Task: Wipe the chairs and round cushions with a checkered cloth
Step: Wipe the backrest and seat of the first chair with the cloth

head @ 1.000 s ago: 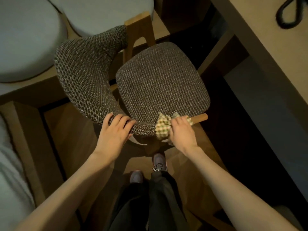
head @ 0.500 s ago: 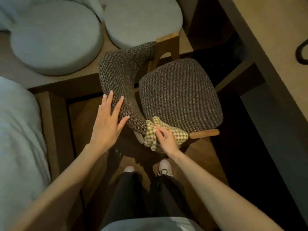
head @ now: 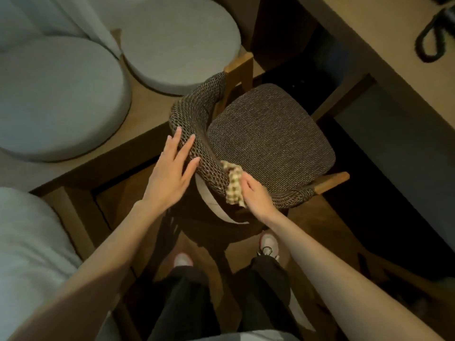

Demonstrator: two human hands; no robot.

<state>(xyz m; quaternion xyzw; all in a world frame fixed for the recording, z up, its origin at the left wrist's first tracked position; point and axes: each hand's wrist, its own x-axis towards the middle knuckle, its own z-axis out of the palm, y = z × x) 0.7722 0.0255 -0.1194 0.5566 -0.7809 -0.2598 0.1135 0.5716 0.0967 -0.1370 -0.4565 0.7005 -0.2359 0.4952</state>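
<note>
Two pale round cushions [head: 170,43] sit on the platform behind the chair [head: 268,141], a table [head: 384,45] off to the right (coiled cord on top). The checkered cloth [head: 234,183], cream and olive, is bunched on the woven backrest, pinched in the right hand [head: 256,195]. Left hand [head: 170,175] lies flat against the backrest, fingers [head: 183,151] spread wide, just beside the cloth.

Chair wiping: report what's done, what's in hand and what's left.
Done: nothing shows as finished; wiped fabric looks no different. In hand: the right hand presses the checkered cloth on the chair's woven backrest, with the left hand open against its outer side. Left: both round cushions lie untouched.
</note>
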